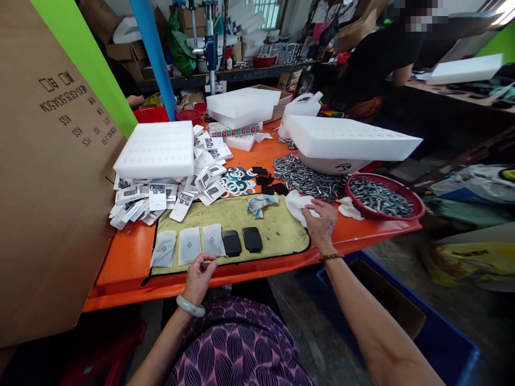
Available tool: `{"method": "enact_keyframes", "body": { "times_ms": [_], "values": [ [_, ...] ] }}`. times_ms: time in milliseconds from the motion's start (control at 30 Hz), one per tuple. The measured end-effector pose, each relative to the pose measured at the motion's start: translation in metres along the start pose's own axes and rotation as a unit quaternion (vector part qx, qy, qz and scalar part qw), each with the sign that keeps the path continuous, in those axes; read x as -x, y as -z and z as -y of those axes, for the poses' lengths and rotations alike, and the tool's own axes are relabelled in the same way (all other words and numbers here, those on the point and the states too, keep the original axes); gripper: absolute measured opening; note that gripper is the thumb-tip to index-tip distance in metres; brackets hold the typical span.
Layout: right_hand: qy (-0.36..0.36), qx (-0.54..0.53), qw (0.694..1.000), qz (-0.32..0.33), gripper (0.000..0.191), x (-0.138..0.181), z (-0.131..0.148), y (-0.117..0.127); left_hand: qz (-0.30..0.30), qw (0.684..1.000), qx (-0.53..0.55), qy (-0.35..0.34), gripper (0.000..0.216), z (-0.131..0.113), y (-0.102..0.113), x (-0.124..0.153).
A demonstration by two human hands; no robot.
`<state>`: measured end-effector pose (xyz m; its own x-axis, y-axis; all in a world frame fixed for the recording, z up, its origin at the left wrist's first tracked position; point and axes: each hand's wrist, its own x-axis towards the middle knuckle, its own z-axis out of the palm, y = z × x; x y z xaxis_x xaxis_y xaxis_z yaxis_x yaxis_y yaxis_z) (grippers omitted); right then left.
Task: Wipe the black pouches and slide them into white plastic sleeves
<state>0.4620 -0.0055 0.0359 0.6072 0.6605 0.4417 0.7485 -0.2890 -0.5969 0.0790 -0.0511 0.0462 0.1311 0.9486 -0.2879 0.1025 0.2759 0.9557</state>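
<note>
My right hand [323, 221] has its thumb and fingers pinched at the edge of a thin white plastic pouch [295, 206], part of a small pile at the mat's right end. Near the table's front edge is my left hand [200, 279], fingers curled against the thumb; what they hold, if anything, I cannot make out. Just above it lies a pouch with a recycling mark [214, 240], beside two similar pouches [190, 246] [164, 249]. To their right, two flat black rounded cases [232, 243] [252, 239] rest on the yellow-green cloth mat [277, 230].
Printed white cards [156, 197] heap at the left under a foam block [155, 150]. Behind the mat lie ring-shaped pieces [237, 182], black pieces [265, 179] and metal screws [306, 177]. A red basket [418, 209] of screws stands right. A cardboard box [52, 187] rises at left.
</note>
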Motion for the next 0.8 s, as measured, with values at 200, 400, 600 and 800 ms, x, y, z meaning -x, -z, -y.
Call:
{"method": "enact_keyframes", "body": {
  "times_ms": [200,400,600,800],
  "values": [
    [0.182,-0.151,0.971,0.044,0.012,0.090,0.121,0.013,0.077,0.992,0.103,-0.015,0.062,-0.033,-0.024,0.010],
    [0.196,-0.272,0.920,0.203,0.013,0.167,0.180,-0.008,0.030,0.991,0.126,-0.037,0.073,-0.044,-0.027,0.015],
    [0.040,-0.436,0.795,0.420,0.017,0.160,0.182,-0.012,-0.012,0.977,0.206,0.056,0.057,-0.029,0.005,0.005],
    [-0.120,-0.481,0.715,0.493,0.051,0.150,0.174,-0.026,0.049,0.983,0.166,0.060,0.055,-0.032,0.020,0.011]
  ]
}}
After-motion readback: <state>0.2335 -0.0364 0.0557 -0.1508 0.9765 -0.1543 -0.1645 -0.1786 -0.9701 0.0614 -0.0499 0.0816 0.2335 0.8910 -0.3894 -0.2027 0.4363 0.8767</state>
